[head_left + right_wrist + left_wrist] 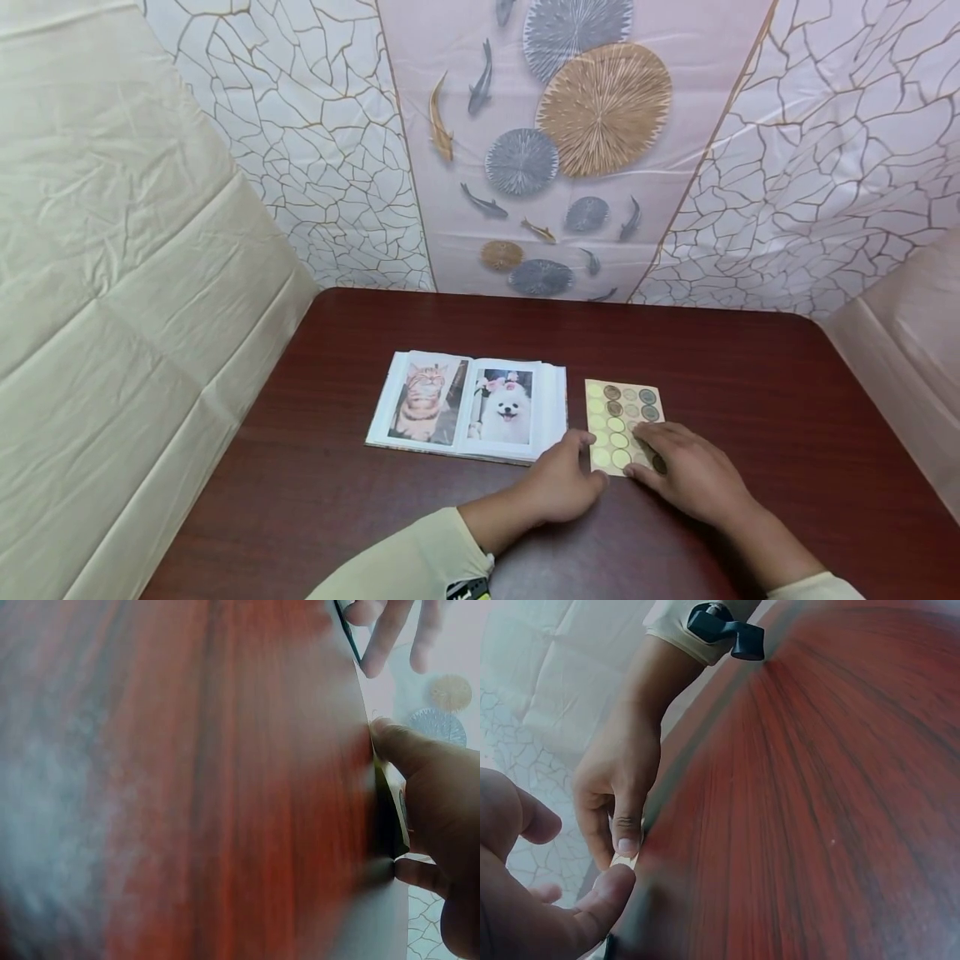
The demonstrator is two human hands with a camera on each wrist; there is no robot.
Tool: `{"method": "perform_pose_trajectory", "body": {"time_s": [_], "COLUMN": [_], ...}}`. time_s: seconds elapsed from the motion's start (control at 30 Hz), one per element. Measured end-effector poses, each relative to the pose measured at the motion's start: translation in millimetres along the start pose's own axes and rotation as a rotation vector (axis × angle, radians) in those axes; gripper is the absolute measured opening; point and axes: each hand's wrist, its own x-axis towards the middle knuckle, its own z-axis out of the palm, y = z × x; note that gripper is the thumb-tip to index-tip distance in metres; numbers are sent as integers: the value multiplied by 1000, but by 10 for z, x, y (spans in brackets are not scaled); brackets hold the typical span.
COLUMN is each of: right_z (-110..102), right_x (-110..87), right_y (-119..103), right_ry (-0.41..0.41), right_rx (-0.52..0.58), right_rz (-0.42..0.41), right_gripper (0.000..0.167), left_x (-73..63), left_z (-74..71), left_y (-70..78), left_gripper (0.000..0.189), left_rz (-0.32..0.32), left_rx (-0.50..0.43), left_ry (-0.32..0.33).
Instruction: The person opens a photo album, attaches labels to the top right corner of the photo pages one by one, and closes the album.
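A sheet of round stickers (597, 408), with yellow, brown and dark grey circles in rows, lies on the table right of the open photo album (555, 400). Over its lower right part is my right hand (701, 475), gripping the sheet with the thumb at the near edge and the fingers across the top. That hand hides several stickers. My left hand (558, 483) is at the sheet's left side, thumb and forefinger spread around the lower left corner. In the left wrist view, the left thumb (607, 900) sits right by the sheet's edge.
The album shows a cat photo (427, 402) on its left page and a white dog photo (504, 408) on its right. Both lie on a dark red-brown table (322, 492). Patterned cloth (345, 150) hangs behind, with a beige cloth (112, 333) at the left.
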Motion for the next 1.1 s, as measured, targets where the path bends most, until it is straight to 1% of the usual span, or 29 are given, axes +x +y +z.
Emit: {"method": "perform_pose_trajectory", "body": {"time_s": [0.17,0.3,0.4,0.43,0.57,0.7,0.8,0.97,1.1], "right_z": [17,21,18,14,-12,-30,-37,-38,-43], "right_x": [-5,-10,-9,-6,6,14,16,8,-1], "right_y": [7,5,2,1,0,2,5,3,-1], "right_ry": [14,19,5,-2,-30,-47,-53,-58,-52], "right_rx": [-2,6,19,24,43,60,73,88,94], "right_rz": [-10,-9,14,23,61,90,107,120,126], "right_gripper": [59,59,58,57,56,53,51,50,50], "left_x": [16,39,59,68,93,103,115,151,187], "left_z": [33,49,57,59,64,52,47,68,98], "left_y": [14,23,30,28,23,47,60,71,86], "left_gripper": [46,43,41,41,37,34,36,40,44], "left_rz": [-35,-67,-91,-94,-93,-73,-58,-70,-83], "left_rx": [-80,-181,-272,-287,-349,-389,-412,-463,-521], "left_ry": [32,42,45,49,72,112,129,135,148]}}
